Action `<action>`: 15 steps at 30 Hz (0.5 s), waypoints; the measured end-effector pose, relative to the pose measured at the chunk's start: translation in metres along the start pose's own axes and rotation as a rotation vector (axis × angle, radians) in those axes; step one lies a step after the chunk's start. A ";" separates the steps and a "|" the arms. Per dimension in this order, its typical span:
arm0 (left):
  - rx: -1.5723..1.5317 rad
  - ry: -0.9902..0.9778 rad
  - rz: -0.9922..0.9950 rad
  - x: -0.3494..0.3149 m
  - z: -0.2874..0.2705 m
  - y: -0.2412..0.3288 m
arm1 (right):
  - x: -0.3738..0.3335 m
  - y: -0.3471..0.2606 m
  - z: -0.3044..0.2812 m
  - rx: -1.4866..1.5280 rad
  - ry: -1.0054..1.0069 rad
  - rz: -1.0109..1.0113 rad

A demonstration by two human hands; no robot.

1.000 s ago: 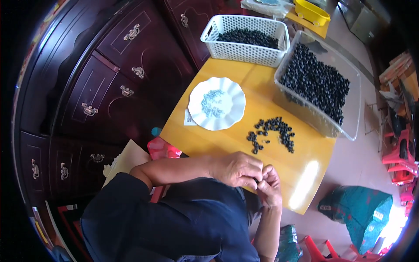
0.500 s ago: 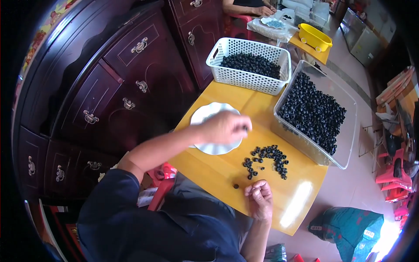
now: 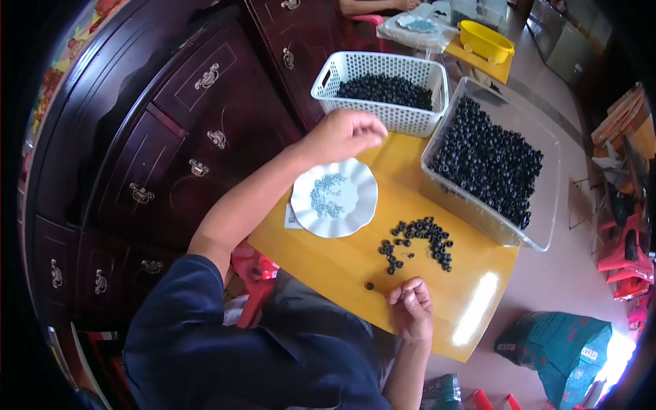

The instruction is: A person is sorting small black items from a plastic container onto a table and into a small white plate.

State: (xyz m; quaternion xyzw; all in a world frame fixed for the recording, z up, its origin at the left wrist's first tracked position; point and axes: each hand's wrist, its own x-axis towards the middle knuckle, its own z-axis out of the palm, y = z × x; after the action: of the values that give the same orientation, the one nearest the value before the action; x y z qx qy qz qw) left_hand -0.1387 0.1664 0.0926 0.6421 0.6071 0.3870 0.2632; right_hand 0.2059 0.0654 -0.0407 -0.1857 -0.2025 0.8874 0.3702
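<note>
My left hand (image 3: 348, 134) hovers just in front of the white perforated basket (image 3: 386, 111), above the far rim of a scalloped plate. Its fingers are half bent and loosely apart, with nothing visible in them. The white plate (image 3: 362, 198) holds many tiny pale-blue pieces (image 3: 328, 195). Near the front table edge, my right hand (image 3: 414, 307) is closed, thumb against the fingertips; whatever they may pinch is too small to make out. One black ring-shaped part (image 3: 370, 285) lies beside it. Beyond, a loose arc of black ring-shaped parts (image 3: 420, 232) is spread on the tabletop.
Black parts fill much of a clear plastic bin (image 3: 437, 195) at the table's right side, and more lie in the white basket. A dark wooden cabinet (image 3: 184, 150) lines the left. Another person's arm (image 3: 372, 7) shows at a far table with a yellow tub (image 3: 485, 42).
My left hand has moved away from over the plate toward the basket, uncovering the pale-blue pieces. The black part seen at its fingertips no longer shows. My right hand stays pinched.
</note>
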 end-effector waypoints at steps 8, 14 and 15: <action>0.259 -0.204 0.229 -0.117 0.097 0.034 | 0.004 -0.004 -0.006 0.048 0.052 -0.020; 0.375 -0.290 0.201 -0.136 0.122 0.031 | 0.003 -0.006 -0.010 0.082 0.054 -0.028; 0.411 -0.310 0.185 -0.134 0.124 0.031 | 0.002 -0.007 -0.010 0.093 0.057 -0.029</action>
State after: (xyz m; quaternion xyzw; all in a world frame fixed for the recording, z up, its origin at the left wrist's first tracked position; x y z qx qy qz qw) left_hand -0.0142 0.0468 0.0241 0.7864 0.5642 0.1751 0.1805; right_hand 0.2131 0.0732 -0.0462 -0.1905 -0.1533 0.8848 0.3966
